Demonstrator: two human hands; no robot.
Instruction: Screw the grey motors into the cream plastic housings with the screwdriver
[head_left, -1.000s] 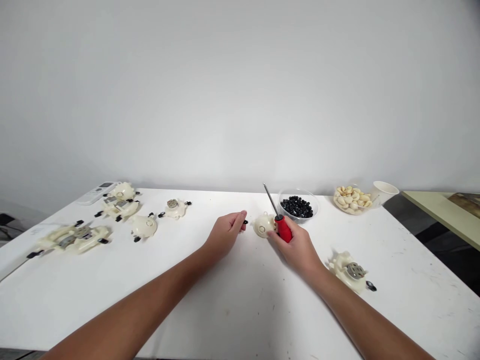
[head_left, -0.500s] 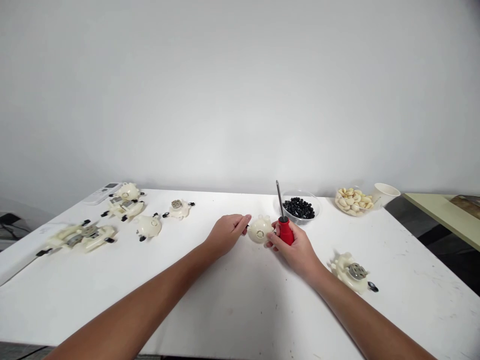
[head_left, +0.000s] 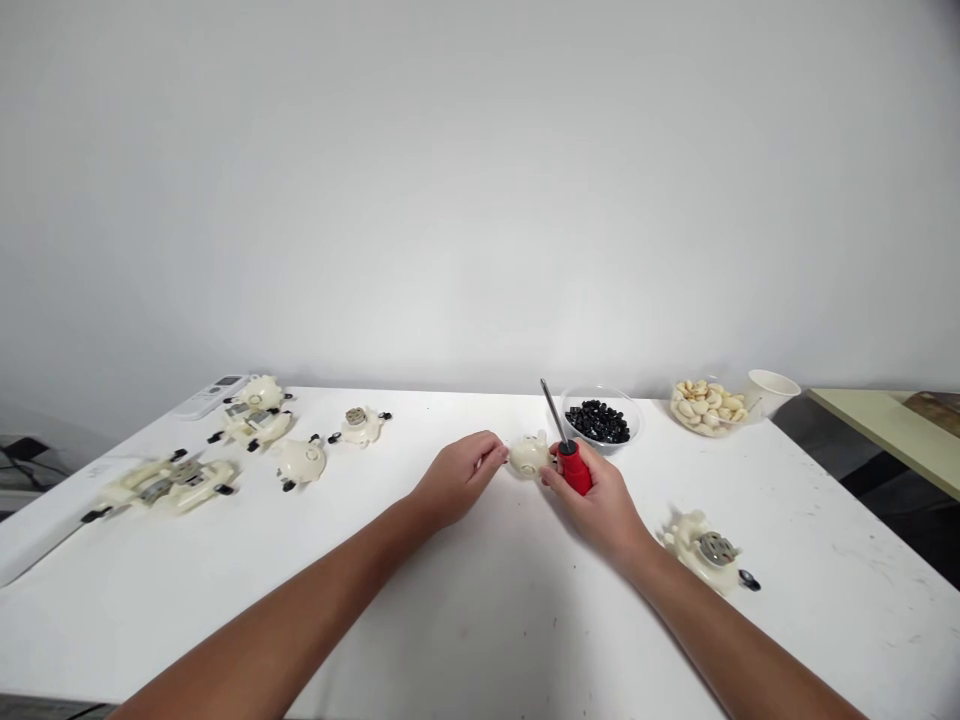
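A small round cream plastic shell [head_left: 529, 456] with stubby bumps is held just above the table between my two hands. My left hand [head_left: 463, 476] is closed, its thumb and index finger pinched at the shell's left edge, where a bit of its dark tab shows. Against the shell's right side press the fingertips of my right hand [head_left: 600, 500]. That same hand is wrapped round the red handle of a screwdriver [head_left: 573, 466], whose metal shaft points up and away. The shell's underside is hidden.
Behind my right hand stands a clear bowl of small black parts [head_left: 598, 421]. Farther right are a clear bowl of cream pieces [head_left: 705, 408] and a white cup [head_left: 771, 392]. Several similar shells [head_left: 301, 462] lie left; one shell [head_left: 705, 550] lies right. A white remote [head_left: 211, 397] is at back left.
The shell has turned between my fingers, its round mark now lower and facing more toward me. The screwdriver shaft tilts farther left. The whole view has shifted slightly.
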